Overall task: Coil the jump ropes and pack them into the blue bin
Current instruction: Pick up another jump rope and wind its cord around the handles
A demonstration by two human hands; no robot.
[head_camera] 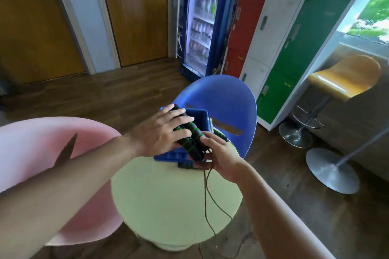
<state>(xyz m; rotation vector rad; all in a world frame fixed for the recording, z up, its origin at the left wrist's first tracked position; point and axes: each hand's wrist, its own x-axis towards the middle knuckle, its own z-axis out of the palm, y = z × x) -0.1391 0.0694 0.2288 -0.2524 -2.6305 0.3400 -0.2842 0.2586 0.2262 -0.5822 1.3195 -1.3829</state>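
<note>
The round pale surface carries the blue bin at its 12 o'clock edge. Above the bin the left hand has its fingers wrapped over the paired handles, black foam ringed with green; the right hand clasps their lower ends from 4 o'clock. The thin cord trails off toward 6 o'clock. The handles seem light, stiff and grippy, the best hold; the cord seems limp, springy and apt to tangle.

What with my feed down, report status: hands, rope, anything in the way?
Left hand grips black handles above blue bin. Right hand holds them from below. Cord uncoiled, trailing off the round table. Bin interior mostly hidden by hands.
</note>
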